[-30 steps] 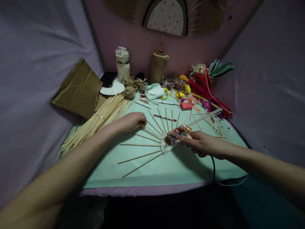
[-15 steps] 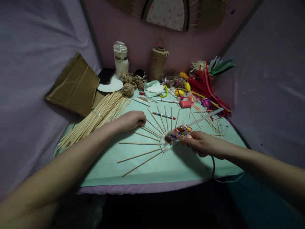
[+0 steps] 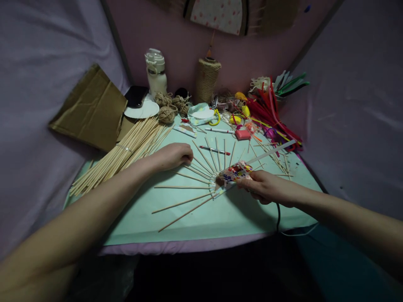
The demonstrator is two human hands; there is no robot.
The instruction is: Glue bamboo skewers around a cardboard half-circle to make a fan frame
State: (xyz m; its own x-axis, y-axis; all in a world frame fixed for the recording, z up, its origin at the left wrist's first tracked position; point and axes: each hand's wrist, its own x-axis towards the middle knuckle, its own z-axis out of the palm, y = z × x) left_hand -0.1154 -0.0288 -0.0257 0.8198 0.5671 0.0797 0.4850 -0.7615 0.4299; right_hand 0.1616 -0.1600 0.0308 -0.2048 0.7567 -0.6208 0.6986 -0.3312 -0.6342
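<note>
Thin wooden sticks [image 3: 181, 187] fan out from a small half-round piece [image 3: 213, 184] with a pale edge, lying on the table. My left hand [image 3: 176, 157] is closed on the outer end of one stick at the upper left of the fan. My right hand [image 3: 267, 188] grips a glue gun [image 3: 237, 172] with a colourful patterned covering. A long translucent glue stick [image 3: 272, 152] juts from its back, and a dark cord [image 3: 278, 218] hangs below. The gun's tip is over the half-round piece and partly hides it; whether they touch I cannot tell.
A tied bundle of sticks [image 3: 116, 161] lies at left beside folded cardboard [image 3: 91, 109]. Twine balls [image 3: 166, 114], a bottle [image 3: 155, 71] and a twine spool [image 3: 208, 79] stand behind. A pen [image 3: 214, 150] lies beyond the fan. Red pipe cleaners [image 3: 267, 109] are heaped at back right.
The whole view has shifted slightly, so everything sits a little further left and up. Both hands keep the same hold, the left on the stick and the right on the glue gun.
</note>
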